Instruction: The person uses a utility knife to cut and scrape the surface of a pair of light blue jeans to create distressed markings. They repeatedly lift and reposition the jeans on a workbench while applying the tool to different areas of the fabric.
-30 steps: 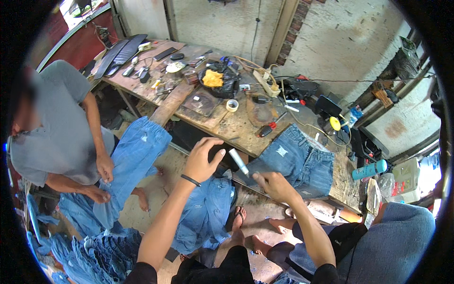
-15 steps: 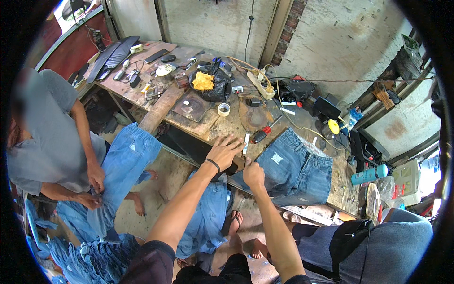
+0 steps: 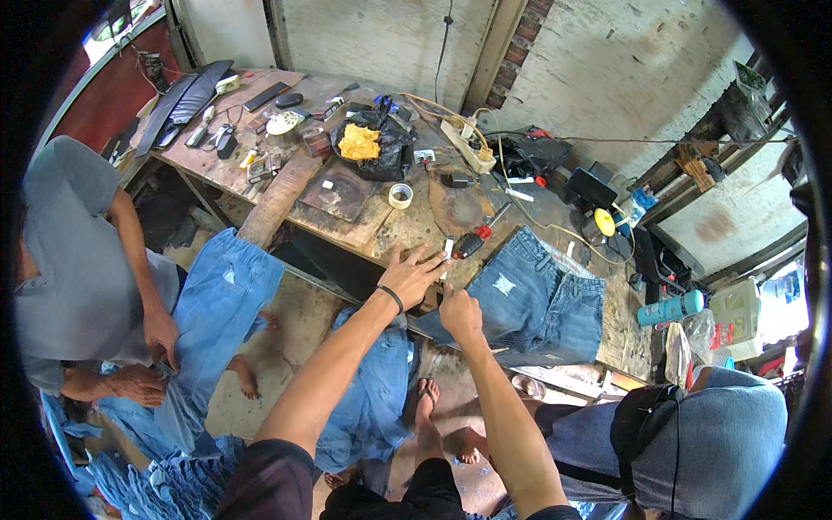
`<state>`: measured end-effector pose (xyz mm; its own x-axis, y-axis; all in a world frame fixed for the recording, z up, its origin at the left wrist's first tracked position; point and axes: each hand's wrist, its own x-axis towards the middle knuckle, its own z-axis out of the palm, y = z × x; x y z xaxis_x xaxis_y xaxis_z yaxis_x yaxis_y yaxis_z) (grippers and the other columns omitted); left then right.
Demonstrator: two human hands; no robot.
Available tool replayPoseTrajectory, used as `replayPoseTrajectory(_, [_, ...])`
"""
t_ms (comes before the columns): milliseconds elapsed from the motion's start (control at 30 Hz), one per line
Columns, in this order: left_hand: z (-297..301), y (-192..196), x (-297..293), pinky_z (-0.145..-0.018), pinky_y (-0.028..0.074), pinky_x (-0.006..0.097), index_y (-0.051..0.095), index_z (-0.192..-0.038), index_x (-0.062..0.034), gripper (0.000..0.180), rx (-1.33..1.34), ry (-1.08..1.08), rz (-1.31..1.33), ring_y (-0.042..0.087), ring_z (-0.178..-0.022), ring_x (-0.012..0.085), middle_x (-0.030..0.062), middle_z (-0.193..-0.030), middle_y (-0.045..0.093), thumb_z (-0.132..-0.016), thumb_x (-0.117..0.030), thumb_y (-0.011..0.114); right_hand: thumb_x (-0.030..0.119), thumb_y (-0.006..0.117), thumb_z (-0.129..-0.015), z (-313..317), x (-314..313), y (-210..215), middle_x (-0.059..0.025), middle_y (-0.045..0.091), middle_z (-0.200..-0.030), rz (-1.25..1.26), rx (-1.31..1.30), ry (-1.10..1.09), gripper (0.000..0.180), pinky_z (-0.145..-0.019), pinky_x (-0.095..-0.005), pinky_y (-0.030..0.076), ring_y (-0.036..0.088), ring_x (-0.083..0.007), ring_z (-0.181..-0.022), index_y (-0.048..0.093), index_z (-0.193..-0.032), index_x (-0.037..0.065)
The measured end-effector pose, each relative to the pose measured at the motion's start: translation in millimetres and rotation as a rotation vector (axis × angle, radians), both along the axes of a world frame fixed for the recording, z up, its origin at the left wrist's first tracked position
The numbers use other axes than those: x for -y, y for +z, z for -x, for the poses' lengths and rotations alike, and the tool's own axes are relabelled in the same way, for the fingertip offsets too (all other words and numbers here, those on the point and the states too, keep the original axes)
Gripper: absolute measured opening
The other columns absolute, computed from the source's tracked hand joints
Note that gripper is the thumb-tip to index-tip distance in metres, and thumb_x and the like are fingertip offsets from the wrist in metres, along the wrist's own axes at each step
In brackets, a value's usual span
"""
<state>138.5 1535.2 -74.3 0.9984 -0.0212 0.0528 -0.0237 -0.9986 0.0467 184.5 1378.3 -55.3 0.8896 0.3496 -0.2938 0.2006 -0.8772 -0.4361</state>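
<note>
Left hand (image 3: 409,276) lies flat on the bench (image 3: 260,156) edge, fingers spread, holding nothing. Right hand (image 3: 459,312) sits just beside it, at its 4 o'clock, fingers curled; whether it pinches anything cannot be told from this view. A small white marker (image 3: 448,251) rests on the bench between the two hands, touching or nearly touching the left fingertips; contact is unclear.

Jeans (image 3: 529,299) lie spread on the bench at 3 o'clock of the right hand, waistband toward the far edge, with pale worn patches already showing on the leg. A red-handled screwdriver (image 3: 475,239) lies at 12 o'clock of the hands, a tape roll (image 3: 400,195) farther toward 11 o'clock, and a dark bag holding a yellow cloth (image 3: 361,141) beyond that.

Progress, as judged: the jeans are laid out and bear some marks of wear, but neither hand is on them, so the work on this pair looks paused or barely begun. More denim hangs over the bench front (image 3: 217,295) and is piled on the floor at 7 o'clock, apparently awaiting handling. A seated person in a grey shirt (image 3: 69,260) at 9 o'clock holds another pair.
</note>
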Motion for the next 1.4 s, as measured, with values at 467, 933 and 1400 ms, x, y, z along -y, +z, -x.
replayPoseTrajectory(467, [-5, -3, -3, -0.112, 0.033, 0.081, 0.040, -0.162, -0.0285, 0.063, -0.107, -0.027, -0.095, 0.035, -0.154, 0.0277, -0.0084, -0.169, 0.037, -0.102, -0.020, 0.057, 0.025, 0.053, -0.101, -35, -26, -11, -0.0204, 0.074, -0.126, 0.294, -0.027, 0.336, 0.037, -0.100, -0.0500, 0.057, 0.071, -0.0421, -0.118, 0.075, -0.121, 0.005])
replayPoseTrajectory(933, [-9, 27, -14, -0.099, 0.054, 0.048, 0.059, -0.142, -0.0083, 0.042, 0.279, 0.104, 0.652, 0.068, -0.116, 0.0384, 0.0225, -0.130, 0.069, -0.101, -0.011, 0.053, 0.039, 0.048, -0.111, 12, 19, 10, -0.0314, 0.071, -0.085, -0.123, 0.118, 0.232, 0.052, -0.079, -0.0590, 0.058, 0.069, -0.0558, -0.082, 0.073, -0.100, -0.005])
replayPoseTrajectory(1400, [498, 222, 106, -0.113, 0.045, 0.053, 0.054, -0.149, -0.0084, 0.060, 0.738, 0.765, 0.611, 0.056, -0.136, 0.0332, 0.0191, -0.144, 0.056, -0.098, -0.035, 0.072, 0.028, 0.061, -0.106, 324, 62, 157, -0.0289, 0.069, -0.079, -0.346, -0.254, 1.359, 0.034, -0.064, -0.0532, 0.054, 0.069, -0.0490, -0.075, 0.070, -0.090, -0.001])
